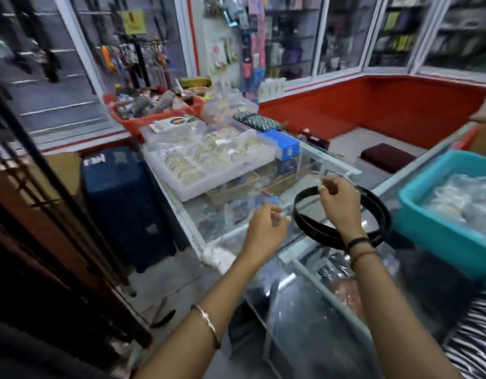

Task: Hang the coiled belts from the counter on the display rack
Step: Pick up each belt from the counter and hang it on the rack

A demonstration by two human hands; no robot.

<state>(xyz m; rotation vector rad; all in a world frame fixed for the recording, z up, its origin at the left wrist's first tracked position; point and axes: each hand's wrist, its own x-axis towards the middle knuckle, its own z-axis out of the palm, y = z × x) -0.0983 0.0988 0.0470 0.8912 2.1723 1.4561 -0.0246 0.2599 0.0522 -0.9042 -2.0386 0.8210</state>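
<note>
A black coiled belt (310, 225) lies in a wide loop on the glass counter (231, 228), right of centre. My right hand (336, 203) reaches across the loop, thumb and forefinger pinched at the belt's far rim; my wrist hides part of the near band. My left hand (266, 228) hovers just left of the belt with its fingers curled close to the thumb; blur hides whether anything is between them. A black display rack (139, 58) with hanging items and a yellow sign stands at the back left, far from both hands.
A white tray (187, 192) of bangles and a red basket (132, 124) fill the counter's far end. A teal tub (428, 231) sits close on the right. A dark blue suitcase (121, 201) stands on the floor to the left, beside a dark door frame (45, 214).
</note>
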